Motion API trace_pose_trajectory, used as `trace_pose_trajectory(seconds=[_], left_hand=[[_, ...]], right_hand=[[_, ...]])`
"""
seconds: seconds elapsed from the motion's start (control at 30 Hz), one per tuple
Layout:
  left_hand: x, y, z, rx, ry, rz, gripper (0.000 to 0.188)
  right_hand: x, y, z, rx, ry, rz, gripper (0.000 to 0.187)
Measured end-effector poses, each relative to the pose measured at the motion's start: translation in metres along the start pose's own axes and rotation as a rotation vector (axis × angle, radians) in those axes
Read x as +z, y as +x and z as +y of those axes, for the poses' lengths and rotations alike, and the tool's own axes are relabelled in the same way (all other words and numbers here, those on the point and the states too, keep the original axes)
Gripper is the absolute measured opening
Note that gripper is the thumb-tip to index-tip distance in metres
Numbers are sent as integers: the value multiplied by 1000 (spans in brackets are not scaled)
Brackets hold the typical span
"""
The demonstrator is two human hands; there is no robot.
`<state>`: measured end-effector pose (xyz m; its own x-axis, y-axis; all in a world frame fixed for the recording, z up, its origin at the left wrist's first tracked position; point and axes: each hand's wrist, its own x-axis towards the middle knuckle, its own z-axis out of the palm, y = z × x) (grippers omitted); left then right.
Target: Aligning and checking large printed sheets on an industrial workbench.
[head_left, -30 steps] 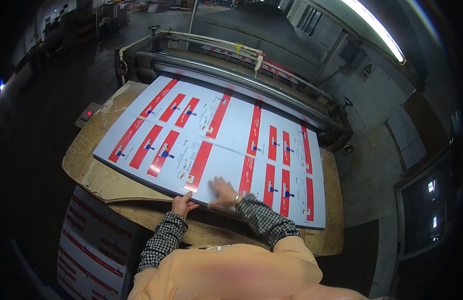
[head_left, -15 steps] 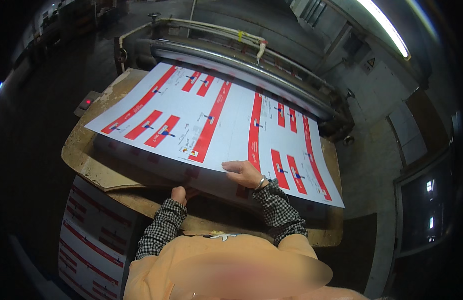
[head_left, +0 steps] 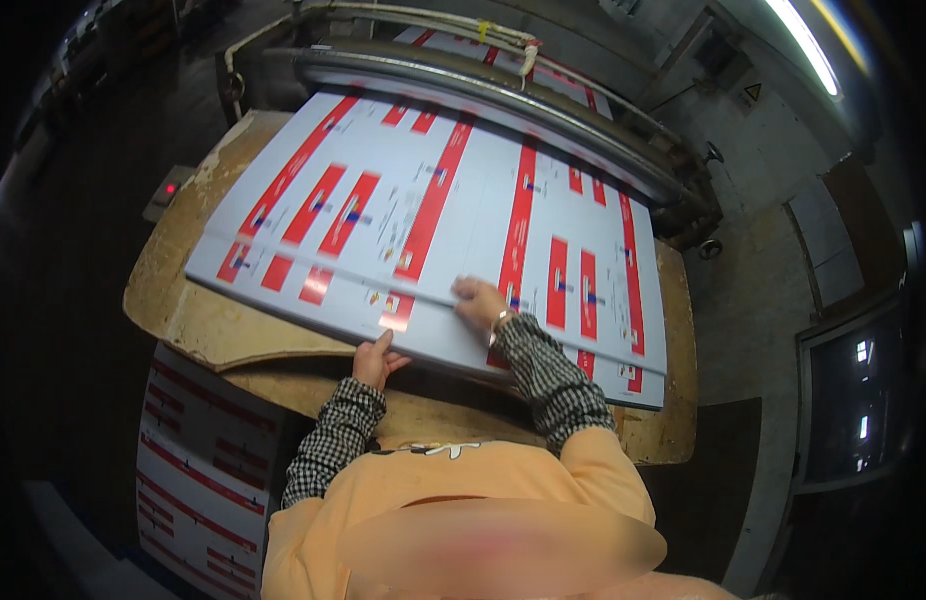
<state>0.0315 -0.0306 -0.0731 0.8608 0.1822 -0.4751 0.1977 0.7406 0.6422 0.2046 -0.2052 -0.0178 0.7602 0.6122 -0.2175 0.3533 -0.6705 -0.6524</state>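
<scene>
A large white printed sheet (head_left: 463, 225) with red bands slopes into the roller above a stack of similar sheets (head_left: 323, 312). My right hand (head_left: 480, 305), slightly blurred and with a bracelet at the wrist, is curled at the near edge of the top sheet, seeming to pinch it. At the front edge of the stack is my left hand (head_left: 375, 364), fingers apart, one digit up on the top surface and others along the edge. Part of its underside contact is hidden.
A long metal roller (head_left: 483, 95) with pale piping above it spans the far side. The worn wooden table (head_left: 168, 290) carries the stack. Lower left are more printed sheets (head_left: 198, 470). A small box with a red light (head_left: 169, 190) sits left; a handwheel (head_left: 710, 249) is right.
The top sheet has travelled farther toward the roller, baring the stack's near strip. My right hand moved away from me with it; my left hand rose from below to the stack's edge.
</scene>
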Motion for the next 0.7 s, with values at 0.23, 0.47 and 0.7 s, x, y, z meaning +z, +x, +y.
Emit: trace_pose_trajectory(seconds=[0.23,0.47,0.7], left_hand=[[-4,1,0,-18,-38,35,30],[-3,-1,3,-35,-77,-167,20],[11,-1,5,-57,-24,101,32]], right_hand=[[37,-43,-32,-250,-497,-56,70],[-10,-42,-21,-219,-184,-336,47],[-34,-56,-46,-456,19,13,31]])
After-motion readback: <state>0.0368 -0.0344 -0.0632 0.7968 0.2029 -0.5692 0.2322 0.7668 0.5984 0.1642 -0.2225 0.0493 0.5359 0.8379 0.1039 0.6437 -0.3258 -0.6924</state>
